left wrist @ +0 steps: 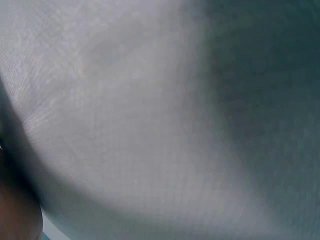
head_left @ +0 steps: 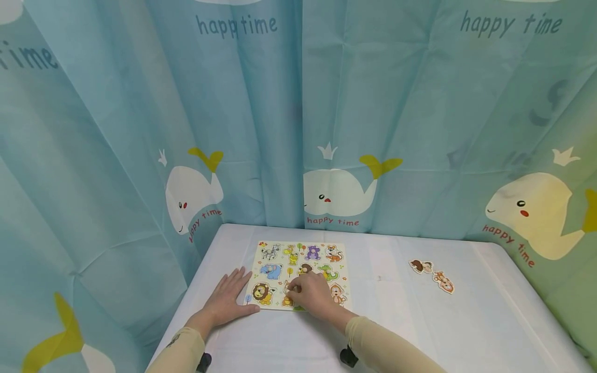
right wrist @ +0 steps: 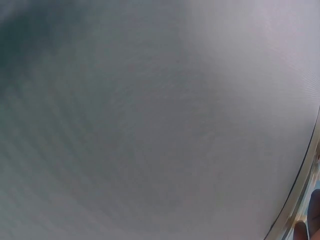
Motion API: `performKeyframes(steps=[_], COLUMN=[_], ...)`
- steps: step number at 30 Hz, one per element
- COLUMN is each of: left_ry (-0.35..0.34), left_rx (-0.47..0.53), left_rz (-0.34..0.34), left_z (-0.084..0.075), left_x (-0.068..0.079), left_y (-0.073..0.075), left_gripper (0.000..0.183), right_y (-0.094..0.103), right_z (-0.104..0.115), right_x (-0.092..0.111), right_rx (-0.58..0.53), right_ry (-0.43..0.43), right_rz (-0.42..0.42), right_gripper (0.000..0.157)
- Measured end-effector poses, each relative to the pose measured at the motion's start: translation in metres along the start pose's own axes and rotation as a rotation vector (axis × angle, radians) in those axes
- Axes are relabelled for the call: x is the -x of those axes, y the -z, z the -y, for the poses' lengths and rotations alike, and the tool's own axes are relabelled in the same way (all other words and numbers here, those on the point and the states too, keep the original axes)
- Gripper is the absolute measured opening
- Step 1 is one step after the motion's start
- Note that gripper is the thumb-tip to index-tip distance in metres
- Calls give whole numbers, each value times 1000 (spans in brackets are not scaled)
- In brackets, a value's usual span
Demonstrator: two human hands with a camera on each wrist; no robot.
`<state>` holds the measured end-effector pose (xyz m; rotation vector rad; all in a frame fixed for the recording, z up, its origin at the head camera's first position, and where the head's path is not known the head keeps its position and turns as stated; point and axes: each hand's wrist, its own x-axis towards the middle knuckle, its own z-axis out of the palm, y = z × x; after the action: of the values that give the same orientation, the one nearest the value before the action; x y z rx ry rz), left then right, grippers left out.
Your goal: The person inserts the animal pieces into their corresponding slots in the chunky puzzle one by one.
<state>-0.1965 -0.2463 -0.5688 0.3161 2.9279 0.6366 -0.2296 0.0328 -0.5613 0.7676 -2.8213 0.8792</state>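
A cream puzzle board (head_left: 279, 284) with several colourful animal pieces lies on the white-covered table. My left hand (head_left: 228, 299) rests spread beside its left edge, the thumb at the near left corner close to the lion piece (head_left: 263, 293). With thumb and fingertips my right hand (head_left: 311, 293) pinches an orange-brown animal piece (head_left: 286, 301) in the board's near row. That hand partly hides this piece and its neighbours. Mostly blurred cloth fills both wrist views; a bit of the board's edge (right wrist: 296, 207) and dark fingertips appear at the right wrist view's lower right.
Two loose animal pieces, a brown and white one (head_left: 422, 266) and an orange one (head_left: 443, 282), lie on the table (head_left: 396, 321) to the right of the board. A blue curtain (head_left: 280, 129) with whale prints hangs behind the table and at its sides.
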Motion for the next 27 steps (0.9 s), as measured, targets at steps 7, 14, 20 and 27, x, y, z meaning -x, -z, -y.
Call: performKeyframes(steps=[7, 14, 20, 27], left_ry=[3, 0, 3, 15], left_rx=[-8, -4, -7, -9], left_rz=[8, 2, -2, 7], left_z=[1, 1, 1, 0], left_x=[-1, -2, -1, -1], left_y=[0, 0, -1, -1], left_gripper=[108, 108, 109, 109], right_y=[-2, -2, -2, -3], right_z=[-2, -1, -1, -1], right_x=[0, 0, 0, 1], right_rx=[12, 16, 30, 56], right_ry=[8, 10, 8, 14], right_rz=[-10, -13, -21, -38], right_gripper=[6, 6, 6, 7])
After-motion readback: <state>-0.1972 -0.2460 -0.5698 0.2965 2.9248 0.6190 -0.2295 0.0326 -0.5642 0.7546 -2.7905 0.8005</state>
